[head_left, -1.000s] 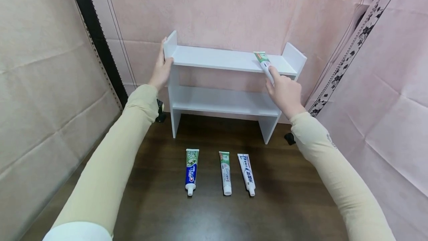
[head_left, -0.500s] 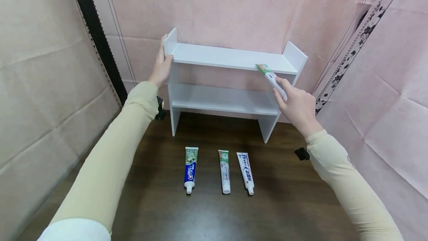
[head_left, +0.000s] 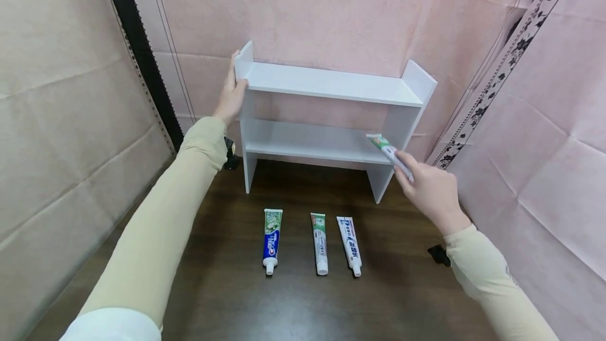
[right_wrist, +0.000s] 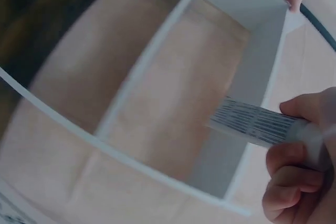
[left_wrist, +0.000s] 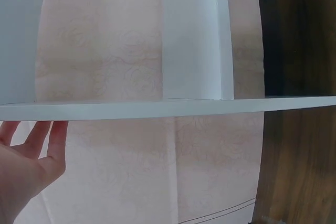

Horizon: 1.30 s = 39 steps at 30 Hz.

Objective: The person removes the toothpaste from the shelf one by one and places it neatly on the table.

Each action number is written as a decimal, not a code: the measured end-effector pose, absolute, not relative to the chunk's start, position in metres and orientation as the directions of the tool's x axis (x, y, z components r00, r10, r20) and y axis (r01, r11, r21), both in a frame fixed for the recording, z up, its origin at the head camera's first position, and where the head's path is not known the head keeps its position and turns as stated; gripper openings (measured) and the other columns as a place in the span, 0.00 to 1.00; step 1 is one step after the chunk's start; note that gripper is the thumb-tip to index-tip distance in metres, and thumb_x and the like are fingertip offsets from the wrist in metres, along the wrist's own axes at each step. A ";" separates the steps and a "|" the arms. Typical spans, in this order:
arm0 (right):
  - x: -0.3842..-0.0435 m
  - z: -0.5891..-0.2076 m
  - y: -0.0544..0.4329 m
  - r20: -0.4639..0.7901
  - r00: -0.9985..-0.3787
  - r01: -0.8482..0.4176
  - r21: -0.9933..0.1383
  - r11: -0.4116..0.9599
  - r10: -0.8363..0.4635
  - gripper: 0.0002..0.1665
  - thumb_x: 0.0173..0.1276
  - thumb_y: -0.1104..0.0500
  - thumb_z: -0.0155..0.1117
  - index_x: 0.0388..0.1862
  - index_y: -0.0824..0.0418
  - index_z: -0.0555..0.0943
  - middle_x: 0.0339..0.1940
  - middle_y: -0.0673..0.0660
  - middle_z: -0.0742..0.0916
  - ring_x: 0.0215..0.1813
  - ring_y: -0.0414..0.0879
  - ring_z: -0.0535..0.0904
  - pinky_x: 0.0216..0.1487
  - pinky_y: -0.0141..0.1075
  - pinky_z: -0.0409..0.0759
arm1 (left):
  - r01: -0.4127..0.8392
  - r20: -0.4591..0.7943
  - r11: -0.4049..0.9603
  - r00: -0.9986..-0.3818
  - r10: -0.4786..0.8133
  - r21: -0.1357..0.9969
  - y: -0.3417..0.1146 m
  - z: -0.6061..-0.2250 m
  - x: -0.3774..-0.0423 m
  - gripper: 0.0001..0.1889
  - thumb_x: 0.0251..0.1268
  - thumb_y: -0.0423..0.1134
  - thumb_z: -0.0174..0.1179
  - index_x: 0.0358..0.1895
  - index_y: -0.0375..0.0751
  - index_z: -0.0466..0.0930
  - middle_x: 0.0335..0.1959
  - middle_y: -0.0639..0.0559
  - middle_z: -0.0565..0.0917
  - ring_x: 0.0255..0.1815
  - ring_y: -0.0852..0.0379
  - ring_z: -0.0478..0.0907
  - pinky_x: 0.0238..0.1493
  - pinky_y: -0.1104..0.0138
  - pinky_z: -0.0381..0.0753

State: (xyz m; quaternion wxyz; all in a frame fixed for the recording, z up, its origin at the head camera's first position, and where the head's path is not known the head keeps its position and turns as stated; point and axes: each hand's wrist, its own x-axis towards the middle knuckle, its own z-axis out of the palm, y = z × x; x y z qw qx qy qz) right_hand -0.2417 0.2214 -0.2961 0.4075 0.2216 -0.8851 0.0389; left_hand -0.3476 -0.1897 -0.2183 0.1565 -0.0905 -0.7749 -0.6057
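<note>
A two-tier white shelf stands against the back cloth. My left hand grips its left side panel near the top, thumb at the front edge; in the left wrist view the fingers lie against the panel's outer face. My right hand pinches a white-and-green toothpaste tube between thumb and fingers. The tube's flat green end points up and left, overlapping the right end of the lower tier in the head view. Printed lines on the tube show in the right wrist view.
Three toothpaste tubes lie on the dark wooden table before the shelf: a blue-and-green tube, a green-and-white tube and a white tube with blue lettering. Pale cloth walls enclose both sides and the back.
My right hand has lowered the toothpaste tube from the upper tier's front edge to the lower tier's level, shifting right. My left hand has stayed on the side panel.
</note>
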 end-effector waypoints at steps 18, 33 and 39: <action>-0.215 -0.423 0.266 0.169 -0.976 -0.167 -0.188 0.968 -0.135 0.21 0.68 0.53 0.58 0.57 0.58 0.80 0.30 0.64 0.87 0.19 0.48 0.71 0.17 0.41 0.65 | 0.352 0.365 0.202 -0.930 -0.035 0.914 -0.187 -0.223 -0.356 0.36 0.72 0.33 0.38 0.79 0.61 0.38 0.80 0.47 0.49 0.71 0.47 0.59 0.68 0.55 0.61; -0.209 -0.448 0.246 -0.178 -0.964 -0.162 -0.187 0.969 -0.196 0.30 0.64 0.59 0.62 0.66 0.64 0.74 0.40 0.66 0.86 0.28 0.48 0.74 0.25 0.40 0.70 | 0.339 0.353 0.211 -0.935 -0.033 0.917 -0.196 -0.225 -0.350 0.36 0.72 0.34 0.38 0.78 0.64 0.37 0.81 0.51 0.45 0.74 0.49 0.55 0.72 0.53 0.56; -0.212 -0.449 0.249 -0.179 -0.967 -0.147 -0.179 0.973 -0.180 0.25 0.67 0.59 0.60 0.63 0.61 0.77 0.38 0.64 0.86 0.25 0.46 0.76 0.23 0.38 0.71 | 0.340 0.352 0.213 -0.936 -0.020 0.916 -0.197 -0.223 -0.350 0.36 0.72 0.35 0.37 0.78 0.64 0.36 0.81 0.50 0.44 0.75 0.47 0.54 0.72 0.51 0.55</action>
